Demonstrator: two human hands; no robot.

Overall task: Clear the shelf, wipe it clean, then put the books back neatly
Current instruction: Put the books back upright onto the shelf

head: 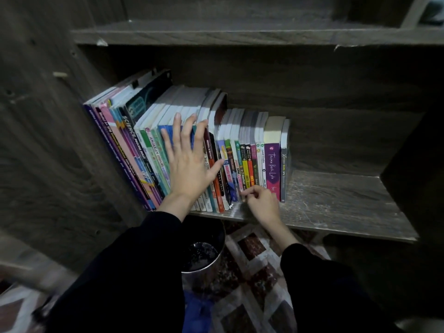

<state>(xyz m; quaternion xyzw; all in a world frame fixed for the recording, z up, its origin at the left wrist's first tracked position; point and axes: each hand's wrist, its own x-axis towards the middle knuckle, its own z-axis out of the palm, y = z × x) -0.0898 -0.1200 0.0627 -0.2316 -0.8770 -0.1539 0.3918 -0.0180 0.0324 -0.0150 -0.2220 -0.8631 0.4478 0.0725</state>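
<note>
Dark wood-grain shelf, books all on it: one packed row against the left wall, tall workbooks leaning left, small paperbacks upright, ending at a purple paperback and a thin grey one. Right part of the board is bare, scuffed, with some sheen.

Left hand: flat on the mid-row spines, fingers straight and spread, gripping nothing, pressing or steadying. Right hand: low at the foot of the small paperbacks, fingers curled with the tips at the spines. Looks like a pinch on one spine, but slight blur means a real hold cannot be confirmed.

Step, as a judgement: ambiguous. Row sorted by height and squared up fits the final put-back-and-straighten step; it could equally be the first pull of the clearing step. The frame alone doesn't settle it.

Next move needs: if tidying, push the spines flush to the front edge and stand the leaning ones upright. If clearing, brace the row with the left hand while the right draws books out, or the leaners will topple into the gap.

Containers: metal bucket on the rug under the shelf edge. Inside is dark with glints, possibly water, unclear. Blue cloth sits just below it, outside the bucket.
</note>
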